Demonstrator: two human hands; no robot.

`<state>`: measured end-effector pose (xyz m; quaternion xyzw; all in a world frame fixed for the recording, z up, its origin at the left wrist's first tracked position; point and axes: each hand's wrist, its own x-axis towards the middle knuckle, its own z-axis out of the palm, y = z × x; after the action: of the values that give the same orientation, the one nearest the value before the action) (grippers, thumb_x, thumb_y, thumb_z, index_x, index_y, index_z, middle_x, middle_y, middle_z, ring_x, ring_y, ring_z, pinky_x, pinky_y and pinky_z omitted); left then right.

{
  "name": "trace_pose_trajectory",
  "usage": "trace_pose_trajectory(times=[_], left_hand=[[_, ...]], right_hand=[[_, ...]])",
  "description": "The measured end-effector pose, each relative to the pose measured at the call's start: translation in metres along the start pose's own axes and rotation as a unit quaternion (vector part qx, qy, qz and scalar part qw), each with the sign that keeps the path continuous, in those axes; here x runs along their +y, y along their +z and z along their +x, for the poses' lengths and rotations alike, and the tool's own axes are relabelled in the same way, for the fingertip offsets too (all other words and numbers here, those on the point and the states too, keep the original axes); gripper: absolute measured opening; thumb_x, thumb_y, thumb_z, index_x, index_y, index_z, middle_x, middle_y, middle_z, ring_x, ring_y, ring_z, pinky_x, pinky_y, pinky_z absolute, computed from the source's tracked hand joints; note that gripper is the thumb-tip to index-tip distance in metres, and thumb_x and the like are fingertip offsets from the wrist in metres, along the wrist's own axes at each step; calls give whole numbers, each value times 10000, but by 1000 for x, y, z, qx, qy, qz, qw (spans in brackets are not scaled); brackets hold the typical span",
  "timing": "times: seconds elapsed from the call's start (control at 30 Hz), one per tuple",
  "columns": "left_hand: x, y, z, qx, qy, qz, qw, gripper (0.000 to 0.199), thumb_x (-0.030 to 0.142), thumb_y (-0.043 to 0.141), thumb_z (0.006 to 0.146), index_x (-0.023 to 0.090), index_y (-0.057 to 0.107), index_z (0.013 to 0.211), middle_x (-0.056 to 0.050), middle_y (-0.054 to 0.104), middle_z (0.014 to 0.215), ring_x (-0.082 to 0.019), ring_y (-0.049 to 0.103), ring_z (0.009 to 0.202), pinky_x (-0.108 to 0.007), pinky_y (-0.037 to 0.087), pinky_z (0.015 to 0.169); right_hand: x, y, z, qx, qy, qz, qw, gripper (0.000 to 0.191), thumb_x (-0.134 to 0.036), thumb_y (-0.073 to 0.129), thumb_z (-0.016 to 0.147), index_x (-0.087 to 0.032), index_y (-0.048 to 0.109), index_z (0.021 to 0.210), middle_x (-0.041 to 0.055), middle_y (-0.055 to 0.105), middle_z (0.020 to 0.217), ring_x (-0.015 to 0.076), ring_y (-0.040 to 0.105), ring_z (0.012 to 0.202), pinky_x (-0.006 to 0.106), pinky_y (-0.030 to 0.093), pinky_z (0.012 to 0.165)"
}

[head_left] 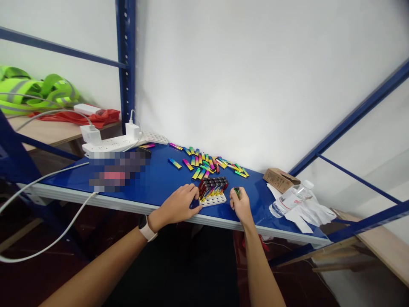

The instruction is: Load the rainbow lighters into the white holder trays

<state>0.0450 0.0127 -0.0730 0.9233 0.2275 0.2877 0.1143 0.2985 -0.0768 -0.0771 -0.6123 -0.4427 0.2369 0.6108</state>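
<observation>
My left hand (179, 204) grips the left end of a white perforated rack (217, 199) at the table's front edge, thumb and fingers curled against it. Rows of slim upright pieces with black tops (213, 184) and reddish and yellow lower parts stand in the rack's holes. Just right of the rack, my right hand (241, 204) is closed around a small shiny dark-green piece (237, 192), mostly hidden by the fingers. Behind the rack lie many loose rainbow-coloured metallic casings (197, 160), flat and oblong, some overlapping.
At left are a white power strip (110, 145) with plugged chargers, a cable and a blurred-out item (119, 170). A second perforated rack (156, 137) lies behind. A cardboard box (280, 180), water bottle (289, 201) and white gloves (315, 212) occupy the right. Blue shelf posts flank the table.
</observation>
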Motion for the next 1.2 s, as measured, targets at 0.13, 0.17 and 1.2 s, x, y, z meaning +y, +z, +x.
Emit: trace_pose_trajectory(times=[0.13,0.17,1.2], left_hand=[[0,1,0,-5,-1,6,1000,217,420,602,919,231,497,931,-38,572,978,-241,554,938,-384,418,832],[0,1,0,-5,-2,8,1000,217,421,602,918,230,498,932,-40,572,978,-242,554,939,-385,418,831],[1,1,-1,2,0,10,1000,219,401,632,907,229,501,944,-41,569,974,-244,546,927,-375,416,819]], right_hand=[[-20,-2,-6,-25,-62,-95,993,332,-538,696,849,-211,640,860,22,644,767,186,603,718,288,500,654],[-27,0,-7,-37,-93,-136,986,310,-520,672,877,-209,664,878,40,667,840,198,617,775,297,504,695],[-70,23,-3,-185,-244,-265,915,148,-234,622,920,-232,713,1037,59,710,1003,198,654,825,331,517,767]])
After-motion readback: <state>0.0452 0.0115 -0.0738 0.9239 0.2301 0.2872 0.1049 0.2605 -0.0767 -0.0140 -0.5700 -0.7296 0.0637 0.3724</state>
